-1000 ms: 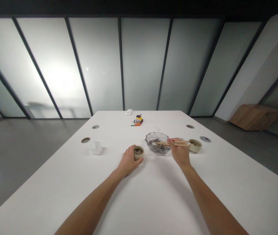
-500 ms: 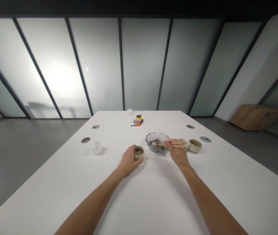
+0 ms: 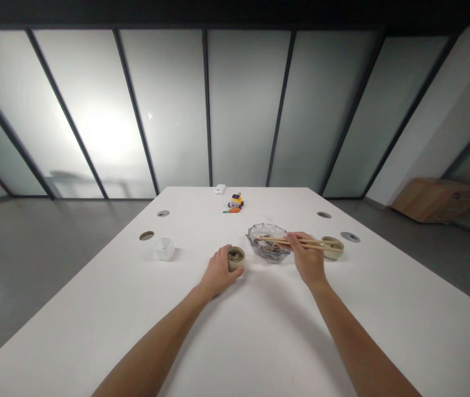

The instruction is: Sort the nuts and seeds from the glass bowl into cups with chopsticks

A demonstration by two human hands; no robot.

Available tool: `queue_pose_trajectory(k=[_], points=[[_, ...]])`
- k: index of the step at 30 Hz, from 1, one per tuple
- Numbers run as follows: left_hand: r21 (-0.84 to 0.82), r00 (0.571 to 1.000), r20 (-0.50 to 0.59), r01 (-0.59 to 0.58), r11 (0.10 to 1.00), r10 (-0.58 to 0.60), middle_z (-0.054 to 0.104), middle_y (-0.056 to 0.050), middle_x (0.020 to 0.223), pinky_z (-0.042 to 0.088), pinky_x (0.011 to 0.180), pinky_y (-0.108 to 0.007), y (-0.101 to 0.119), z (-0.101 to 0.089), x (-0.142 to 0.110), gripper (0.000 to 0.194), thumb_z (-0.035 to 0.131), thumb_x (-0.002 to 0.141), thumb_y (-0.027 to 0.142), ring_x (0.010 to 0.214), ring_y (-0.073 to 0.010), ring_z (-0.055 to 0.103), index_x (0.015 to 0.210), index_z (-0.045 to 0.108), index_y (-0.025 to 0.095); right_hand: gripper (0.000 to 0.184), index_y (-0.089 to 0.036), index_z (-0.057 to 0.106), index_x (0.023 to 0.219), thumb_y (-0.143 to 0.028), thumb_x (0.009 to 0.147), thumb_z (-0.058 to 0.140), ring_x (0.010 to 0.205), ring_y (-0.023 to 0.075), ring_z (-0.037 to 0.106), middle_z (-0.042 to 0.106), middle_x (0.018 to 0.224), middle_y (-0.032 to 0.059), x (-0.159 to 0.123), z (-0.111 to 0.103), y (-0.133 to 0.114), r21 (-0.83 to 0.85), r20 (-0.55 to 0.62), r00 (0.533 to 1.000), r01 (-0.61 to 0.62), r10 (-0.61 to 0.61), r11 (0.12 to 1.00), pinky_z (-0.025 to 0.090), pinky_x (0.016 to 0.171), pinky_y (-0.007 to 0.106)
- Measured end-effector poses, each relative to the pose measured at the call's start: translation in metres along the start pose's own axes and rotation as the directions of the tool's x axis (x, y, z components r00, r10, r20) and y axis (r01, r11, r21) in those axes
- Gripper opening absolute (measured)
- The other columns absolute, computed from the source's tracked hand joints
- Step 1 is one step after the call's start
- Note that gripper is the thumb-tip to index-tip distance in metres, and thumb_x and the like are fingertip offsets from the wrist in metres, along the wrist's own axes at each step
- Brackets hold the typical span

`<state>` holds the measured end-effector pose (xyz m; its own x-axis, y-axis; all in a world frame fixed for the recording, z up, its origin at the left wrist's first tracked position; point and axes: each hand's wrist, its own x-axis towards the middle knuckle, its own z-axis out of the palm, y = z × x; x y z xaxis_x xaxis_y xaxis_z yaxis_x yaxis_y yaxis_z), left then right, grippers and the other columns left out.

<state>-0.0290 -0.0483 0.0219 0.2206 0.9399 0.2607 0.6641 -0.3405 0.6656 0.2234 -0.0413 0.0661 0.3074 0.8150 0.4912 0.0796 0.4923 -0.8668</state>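
My left hand (image 3: 220, 271) is wrapped round a small beige cup (image 3: 238, 264) standing on the table, with brownish dry bits inside. In my right hand (image 3: 307, 259) is a pair of chopsticks (image 3: 315, 244), held nearly level with the tips pointing left. Those tips hang over the glass bowl (image 3: 255, 248), a clear faceted dish holding dark and greyish dry pieces too small to name. Behind the right hand and chopsticks, a second beige cup (image 3: 334, 255) is partly covered. Whether anything is pinched between the chopstick tips cannot be made out.
To the left stands a white translucent container (image 3: 164, 249). Farther back on the white table (image 3: 235, 342) are a yellow toy car (image 3: 236, 200), an orange toy carrot (image 3: 232, 210) and a white box-like object (image 3: 220, 189). Round holes, such as the left one (image 3: 146, 235), pierce the tabletop near both sides.
My right hand has moved slightly right, and the chopsticks have lifted from the bowl's contents to above its rim. My left hand keeps its grip on the cup.
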Motion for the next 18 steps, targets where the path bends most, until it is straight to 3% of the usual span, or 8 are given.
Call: queue_pose_trajectory(k=[5,9,12,18], points=[[-0.010,1.000,-0.016,-0.011,1.000,0.011,0.061,-0.015,0.143,0.044,0.112,-0.045,-0.001,0.000,0.000,0.063,0.076,0.083,0.033,0.132,-0.0324,0.058,0.139,0.051,0.021,0.045,-0.023,0.073,0.077,-0.068,0.078,0.079,0.065,0.0250,0.073,0.076,0.076,0.0049,-0.007,0.008,-0.008,-0.006,0.151,0.987,-0.054,0.054,0.999,0.065,0.066,0.043],[-0.006,1.000,-0.010,-0.007,1.000,0.006,0.060,-0.016,0.144,0.043,0.114,-0.046,-0.003,0.000,0.000,0.065,0.076,0.083,0.035,0.133,-0.0331,0.057,0.142,0.050,0.019,0.050,-0.022,0.073,0.079,-0.071,0.085,0.069,0.067,0.0250,0.071,0.074,0.072,0.0054,0.001,-0.006,-0.004,-0.221,-0.024,0.997,0.060,-0.067,0.973,0.060,0.068,0.041],[-0.009,1.000,-0.008,-0.009,1.000,0.009,0.060,-0.016,0.143,0.043,0.114,-0.047,-0.005,0.001,0.001,0.067,0.075,0.083,0.035,0.132,-0.0332,0.058,0.143,0.049,0.019,0.050,-0.021,0.072,0.079,-0.070,0.090,0.063,0.070,0.0248,0.069,0.073,0.071,0.0060,0.010,-0.021,0.006,-0.453,-0.085,0.970,0.165,-0.226,0.876,0.054,0.071,0.039],[-0.010,0.999,-0.032,-0.032,0.999,0.032,0.062,-0.014,0.140,0.045,0.112,-0.046,-0.009,0.004,0.002,0.064,0.075,0.083,0.034,0.129,-0.0319,0.060,0.141,0.050,0.021,0.058,-0.022,0.071,0.076,-0.070,0.099,0.048,0.073,0.0252,0.067,0.074,0.076,0.0084,0.015,-0.030,0.023,-0.629,0.115,0.936,0.328,-0.333,0.705,0.049,0.072,0.039]])
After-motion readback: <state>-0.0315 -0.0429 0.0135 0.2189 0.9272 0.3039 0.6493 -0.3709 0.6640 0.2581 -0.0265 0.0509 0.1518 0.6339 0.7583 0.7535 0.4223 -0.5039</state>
